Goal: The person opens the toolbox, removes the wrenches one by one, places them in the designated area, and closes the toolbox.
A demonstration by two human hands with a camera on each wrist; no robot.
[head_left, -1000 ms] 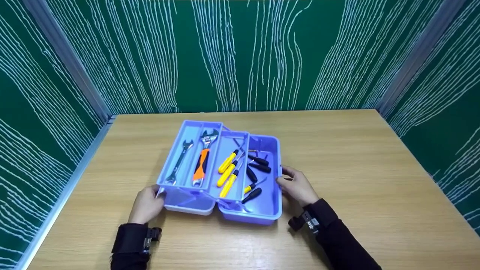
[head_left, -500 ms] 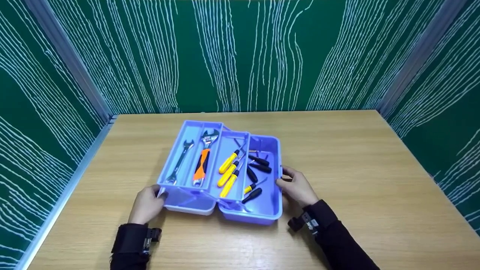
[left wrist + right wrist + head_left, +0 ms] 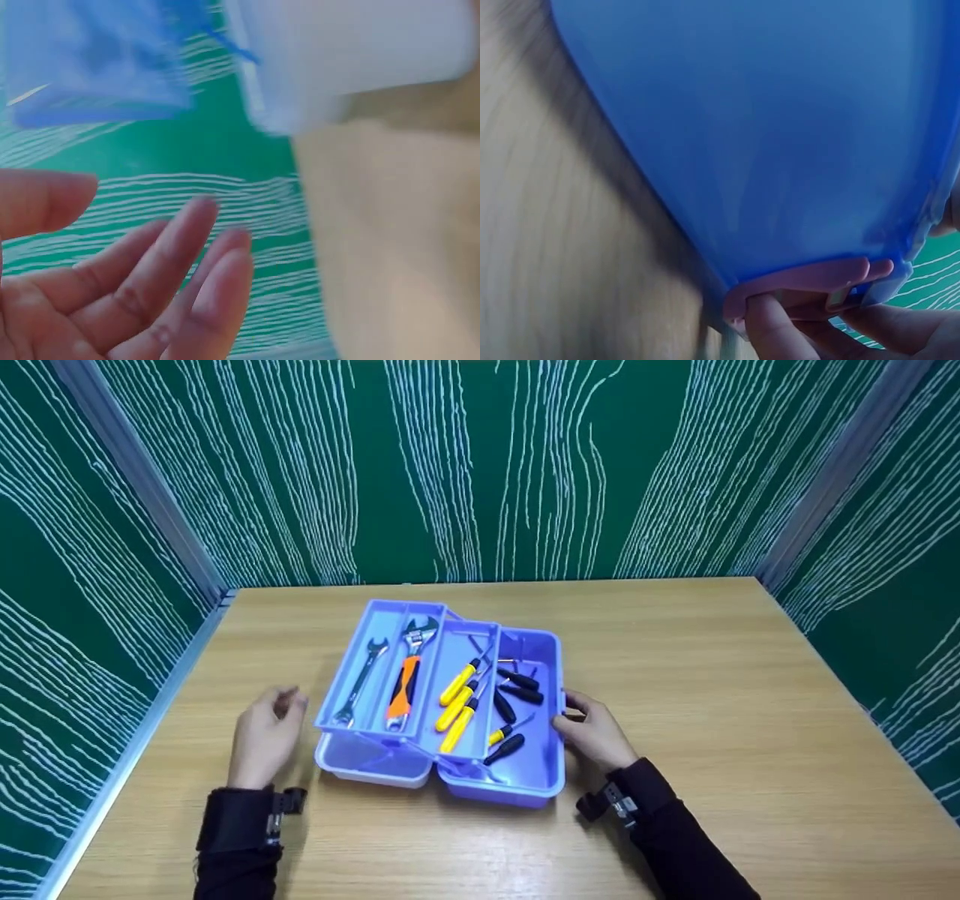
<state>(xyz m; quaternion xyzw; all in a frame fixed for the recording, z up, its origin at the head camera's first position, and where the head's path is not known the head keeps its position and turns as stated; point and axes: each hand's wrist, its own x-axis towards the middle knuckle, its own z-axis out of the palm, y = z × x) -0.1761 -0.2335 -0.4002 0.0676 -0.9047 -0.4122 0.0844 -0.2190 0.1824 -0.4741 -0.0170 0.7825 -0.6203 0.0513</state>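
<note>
An open purple-blue toolbox [image 3: 499,795] stands on the table, its trays spread to the left. The left tray holds an open-end wrench [image 3: 365,682] and an adjustable wrench [image 3: 404,690] with an orange and black grip. Several yellow-handled screwdrivers [image 3: 454,711] lie in the middle tray; black-handled tools [image 3: 522,694] lie in the bottom compartment. My right hand [image 3: 602,736] holds the box's right side, its fingers at a pink handle [image 3: 810,276] in the right wrist view. Left of the box, my left hand [image 3: 262,739] is apart from it, fingers loosely bent and holding nothing.
The wooden table [image 3: 720,682] extends around the toolbox. Green walls [image 3: 637,457] with white wavy lines rise behind and at both sides, joined by grey corner posts [image 3: 832,472]. A pale lid section [image 3: 375,769] sits below the left tray.
My left hand has let go of the toolbox's left side and moved left and slightly away from me. The right hand and the toolbox are nearly where they were.
</note>
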